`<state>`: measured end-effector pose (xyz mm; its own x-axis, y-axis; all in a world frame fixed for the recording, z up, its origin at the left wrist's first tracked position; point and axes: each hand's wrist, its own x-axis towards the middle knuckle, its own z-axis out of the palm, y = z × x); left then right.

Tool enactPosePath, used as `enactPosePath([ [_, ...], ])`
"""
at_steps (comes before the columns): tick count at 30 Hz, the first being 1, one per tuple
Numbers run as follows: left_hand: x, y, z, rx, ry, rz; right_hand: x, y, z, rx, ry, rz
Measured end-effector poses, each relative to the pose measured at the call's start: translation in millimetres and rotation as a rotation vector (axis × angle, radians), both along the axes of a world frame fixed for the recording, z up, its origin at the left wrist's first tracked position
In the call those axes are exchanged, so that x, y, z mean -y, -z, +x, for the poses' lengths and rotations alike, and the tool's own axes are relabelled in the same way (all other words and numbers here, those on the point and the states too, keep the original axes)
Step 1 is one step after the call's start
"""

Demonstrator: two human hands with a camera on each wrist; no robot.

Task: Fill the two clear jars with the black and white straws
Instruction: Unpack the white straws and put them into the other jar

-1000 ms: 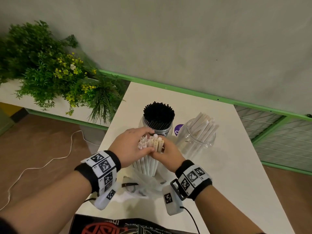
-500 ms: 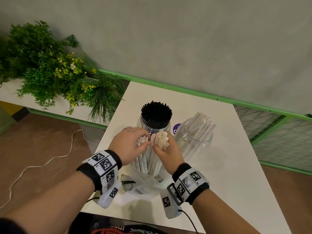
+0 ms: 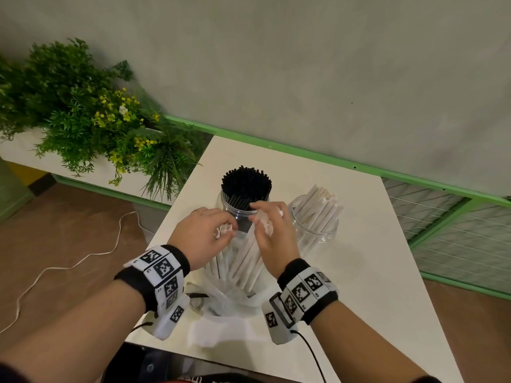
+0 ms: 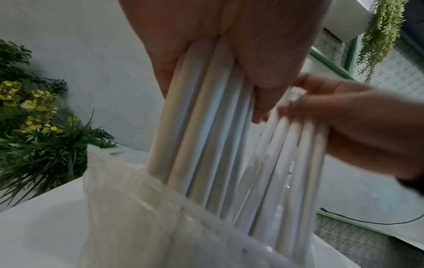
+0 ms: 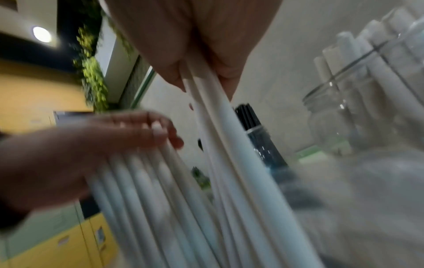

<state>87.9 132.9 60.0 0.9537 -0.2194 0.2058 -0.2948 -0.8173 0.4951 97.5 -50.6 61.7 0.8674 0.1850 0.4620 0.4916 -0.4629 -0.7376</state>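
Two clear jars stand at the back of the white table (image 3: 367,272). The left jar (image 3: 229,205) is packed with black straws (image 3: 246,183); the right jar (image 3: 318,233) holds several white straws (image 3: 322,208) that lean right. In front of them, white straws stand in a clear plastic bag (image 3: 232,297). My left hand (image 3: 204,233) grips one bunch of them (image 4: 195,116) near the top. My right hand (image 3: 272,230) pinches a second bunch (image 5: 220,127), tilted away to the right. Their lower ends stay inside the bag (image 4: 137,217).
A planter of green plants with yellow flowers (image 3: 91,125) stands left of the table. A green rail (image 3: 304,156) runs along the wall behind, with wire mesh (image 3: 456,230) to the right. A white cable (image 3: 69,264) lies on the brown floor.
The single bunch of white straws has been split in two. My right hand has drawn its share up and to the right, toward the white-straw jar; my left hand keeps the rest.
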Motion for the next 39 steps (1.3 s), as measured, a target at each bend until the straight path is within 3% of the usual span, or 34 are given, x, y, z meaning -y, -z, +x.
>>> enactPosePath([
  [8,6,-2,7,-0.025,-0.030,0.030,59,-89,12,0.116,0.049,0.252],
  [13,12,-2,12,-0.031,-0.031,0.042,90,-116,31,0.248,0.154,0.302],
  [25,8,0,12,-0.046,-0.016,0.045,104,-119,48,0.438,0.268,0.375],
  [39,7,3,13,-0.058,-0.028,0.066,107,-56,61,0.207,0.317,0.229],
])
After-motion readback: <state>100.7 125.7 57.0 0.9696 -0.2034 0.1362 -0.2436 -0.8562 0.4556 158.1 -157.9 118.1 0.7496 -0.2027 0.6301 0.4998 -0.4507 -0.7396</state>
